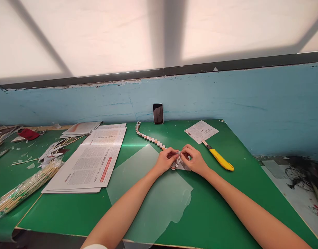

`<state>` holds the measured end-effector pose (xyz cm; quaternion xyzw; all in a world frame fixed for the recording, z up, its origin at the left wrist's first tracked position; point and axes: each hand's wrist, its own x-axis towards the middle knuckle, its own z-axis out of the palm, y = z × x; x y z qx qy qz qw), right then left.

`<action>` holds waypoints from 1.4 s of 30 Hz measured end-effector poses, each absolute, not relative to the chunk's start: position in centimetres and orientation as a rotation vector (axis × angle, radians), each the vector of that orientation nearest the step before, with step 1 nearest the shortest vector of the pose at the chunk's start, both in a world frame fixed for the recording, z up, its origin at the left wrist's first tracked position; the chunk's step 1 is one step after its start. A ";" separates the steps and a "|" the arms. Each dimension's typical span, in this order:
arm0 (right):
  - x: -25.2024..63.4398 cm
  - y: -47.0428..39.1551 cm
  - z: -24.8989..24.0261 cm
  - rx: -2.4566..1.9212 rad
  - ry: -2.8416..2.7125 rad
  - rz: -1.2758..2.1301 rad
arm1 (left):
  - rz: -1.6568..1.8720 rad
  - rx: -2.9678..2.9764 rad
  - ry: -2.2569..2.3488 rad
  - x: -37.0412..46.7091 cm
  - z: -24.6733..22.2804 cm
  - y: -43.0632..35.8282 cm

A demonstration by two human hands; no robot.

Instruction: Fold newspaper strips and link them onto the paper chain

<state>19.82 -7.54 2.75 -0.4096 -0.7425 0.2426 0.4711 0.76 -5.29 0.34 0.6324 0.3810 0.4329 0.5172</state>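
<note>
A zigzag chain of folded newspaper (151, 139) runs from the back of the green table down to my hands. My left hand (167, 160) pinches its near end between thumb and fingers. My right hand (194, 159) is closed beside it, with its fingertips on the same end of the chain. A short length of the chain hangs curled below my fingertips. Under my hands shows a piece of printed paper, partly covered. A yellow-handled utility knife (221, 159) lies to the right, its tip at a cut square of newspaper (202, 131).
A translucent sheet (148, 193) with a torn edge lies under my left arm. Folded newspapers (90, 159) and a plastic-wrapped bundle of sticks (26, 188) are at left, near paper scraps and a red object (28, 134). A phone (158, 113) leans on the blue wall.
</note>
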 end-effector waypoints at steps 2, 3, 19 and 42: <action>19.8 -7.5 2.7 -1.010 -1.796 0.604 | 1.055 1.462 0.917 0.8 0.4 -5.3; 19.7 -7.5 2.6 -1.016 -1.775 0.613 | 1.064 1.433 0.918 0.8 0.5 -5.2; 20.2 -7.5 1.5 -1.083 -1.908 0.609 | 1.056 1.668 0.938 0.3 1.1 -5.1; 20.6 -6.6 1.2 -0.961 -1.588 1.134 | 0.932 1.254 0.761 0.3 1.6 -4.8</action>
